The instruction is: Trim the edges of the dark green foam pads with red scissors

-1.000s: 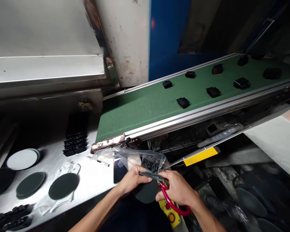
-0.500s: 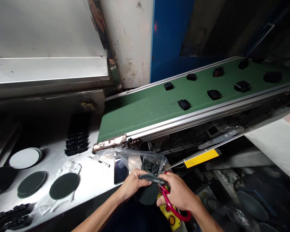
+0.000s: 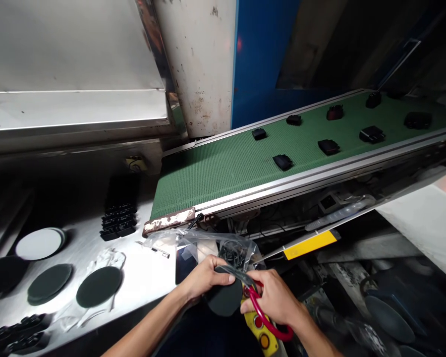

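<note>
Pinching a thin dark grey piece (image 3: 233, 270) between thumb and fingers of the left hand (image 3: 207, 275). Gripping a red-handled tool (image 3: 269, 327) in the right hand (image 3: 277, 293), close at the piece's right end. Holding both by the right end of the metal table's (image 3: 156, 280) near edge, above a dark disc (image 3: 225, 301) and just beside a clear plastic bag (image 3: 204, 240). Cannot tell about the tool's blades. Along the near edge, left: another dark disc (image 3: 99, 287) on white cloth (image 3: 107, 259). Across the green conveyor belt (image 3: 208, 171), from edge to edge: scattered black parts (image 3: 329, 147).
</note>
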Demonstrator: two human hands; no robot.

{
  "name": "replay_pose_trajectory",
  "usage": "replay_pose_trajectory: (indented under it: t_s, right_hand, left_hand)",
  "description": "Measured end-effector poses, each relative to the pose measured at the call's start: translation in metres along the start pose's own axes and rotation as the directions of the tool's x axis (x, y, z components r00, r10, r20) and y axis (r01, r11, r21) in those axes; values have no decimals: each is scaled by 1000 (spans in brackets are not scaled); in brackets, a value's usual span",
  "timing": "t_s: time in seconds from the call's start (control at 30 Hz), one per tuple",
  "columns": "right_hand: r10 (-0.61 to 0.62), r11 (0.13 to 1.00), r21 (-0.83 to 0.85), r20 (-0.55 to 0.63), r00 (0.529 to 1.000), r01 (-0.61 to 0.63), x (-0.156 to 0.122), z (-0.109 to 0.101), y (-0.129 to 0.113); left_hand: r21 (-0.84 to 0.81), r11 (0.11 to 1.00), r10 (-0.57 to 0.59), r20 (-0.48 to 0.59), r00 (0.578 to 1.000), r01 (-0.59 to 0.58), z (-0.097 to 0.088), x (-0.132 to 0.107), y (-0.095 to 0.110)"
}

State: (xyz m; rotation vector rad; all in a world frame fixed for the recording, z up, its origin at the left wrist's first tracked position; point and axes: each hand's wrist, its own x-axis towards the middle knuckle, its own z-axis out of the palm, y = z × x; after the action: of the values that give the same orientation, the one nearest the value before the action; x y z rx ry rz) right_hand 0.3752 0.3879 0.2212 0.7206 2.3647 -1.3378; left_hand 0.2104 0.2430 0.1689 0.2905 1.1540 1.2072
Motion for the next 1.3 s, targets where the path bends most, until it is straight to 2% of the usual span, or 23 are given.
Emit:
replay_pose_trajectory:
  t_s: [0.1,0.17,0.33,0.43,0.5,0.63,0.7,0.77,0.87,0.93,1.0,1.17,1.3]
  right_hand:
    - [21,999,32,-1,1000,-21,-2,-1,3]
    - [13,999,33,8,1000,-14,-2,-2,2]
    - [-22,999,-43,-34,999,21,0,-3,0]
    - [13,1000,0,22,1000,-13,-1,-1,2]
    - [19,1000,21,33,999,-20,-1,0,3]
    - [-19,1000,-22,-53,998,17,1,3,3]
    - [-11,1000,-3,-40,999,11,2,4,4]
    - [5,999,41,3,1000,-5,2,4,6]
    - [23,997,73,18,1000,-24,1,2,8]
    - [30,997,68,25,999,-32,1,-2,6]
    - [21,999,38,36,999,-22,1,-6,2]
    - [-32,997,-73,-25,999,31,4,-13,-6]
    - [-10,999,-41,41,999,11,5,-8,-2]
  left_hand:
    - [-133,991,11,-28,1000,-14,1,1,-10]
    - [-164,986,29,-44,999,-36,2,3,-17]
    - [0,998,64,-36,997,-64,2,6,-17]
    - [49,997,54,-20,998,-53,0,5,-9]
    - [67,997,42,-7,999,-41,1,5,-4]
    - [73,997,33,-4,999,-33,3,7,0]
    - [69,997,33,-11,999,-33,2,8,0]
    - [23,1000,13,-9,1000,-13,-1,7,-2]
    - [-136,990,25,17,1000,-23,-2,5,-12]
    - [-248,968,44,-10,999,-45,1,5,-21]
    - [-292,955,35,-58,998,-50,5,5,-28]
    - [-116,992,47,-57,997,-54,7,5,-21]
    - [-64,998,21,-29,999,-23,2,1,-10]
